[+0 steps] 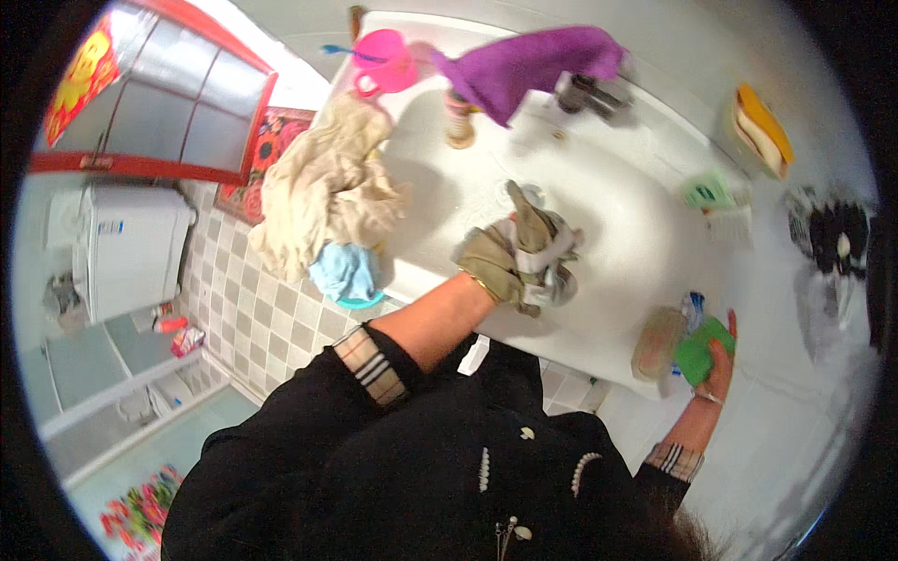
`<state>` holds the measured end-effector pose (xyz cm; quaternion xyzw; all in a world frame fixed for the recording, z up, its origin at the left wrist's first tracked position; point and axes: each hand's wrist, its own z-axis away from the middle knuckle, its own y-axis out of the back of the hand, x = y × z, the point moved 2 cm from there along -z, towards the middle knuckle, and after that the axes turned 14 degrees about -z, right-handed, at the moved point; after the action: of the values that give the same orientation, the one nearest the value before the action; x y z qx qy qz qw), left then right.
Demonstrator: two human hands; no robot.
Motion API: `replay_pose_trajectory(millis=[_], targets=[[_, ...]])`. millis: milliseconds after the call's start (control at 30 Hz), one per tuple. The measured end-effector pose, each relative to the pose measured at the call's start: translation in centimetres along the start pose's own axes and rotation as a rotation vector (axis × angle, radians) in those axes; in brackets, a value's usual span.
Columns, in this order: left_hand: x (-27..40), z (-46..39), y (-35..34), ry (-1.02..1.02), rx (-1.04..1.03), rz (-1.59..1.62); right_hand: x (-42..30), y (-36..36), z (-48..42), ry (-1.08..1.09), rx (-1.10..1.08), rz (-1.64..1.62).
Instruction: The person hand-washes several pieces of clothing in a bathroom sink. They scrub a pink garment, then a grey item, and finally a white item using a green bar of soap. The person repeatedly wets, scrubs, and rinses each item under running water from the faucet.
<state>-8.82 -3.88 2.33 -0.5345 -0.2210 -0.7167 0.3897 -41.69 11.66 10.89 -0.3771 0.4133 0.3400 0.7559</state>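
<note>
Inside the white washbasin, my left hand is covered by a bunched olive-grey cloth. The wrist and a thin bracelet show, but the fingers are hidden. Grey and whitish fabric lies bunched with it, near the drain. At the basin's right end, my right hand grips a green pad, which may be a sponge. Beside that pad are a soap dish, a blue and white tube or packet and a thin red item.
Cream cloth hangs over the left rim, above light blue cloth in a turquoise container. Along the back are a pink mug with a toothbrush, a bottle, a purple towel and a faucet. A wall holder is at right.
</note>
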Motion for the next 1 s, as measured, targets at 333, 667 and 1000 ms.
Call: replay_pose_trajectory(millis=[333, 667, 1000], targets=[[-3.1, -0.7, 0.5, 0.003, 0.128, 0.173, 4.5, -39.2, -1.2, 0.277, -1.197, 0.384], [-6.5, 0.0, 2.3, 0.039, 0.303, 0.505, 19.0, -52.0, -5.2, 0.455, -1.526, 0.679], [-4.9, -1.7, 0.9, 0.099, 0.407, 0.701, 15.8, -23.7, -9.9, -0.485, -0.349, -0.280]])
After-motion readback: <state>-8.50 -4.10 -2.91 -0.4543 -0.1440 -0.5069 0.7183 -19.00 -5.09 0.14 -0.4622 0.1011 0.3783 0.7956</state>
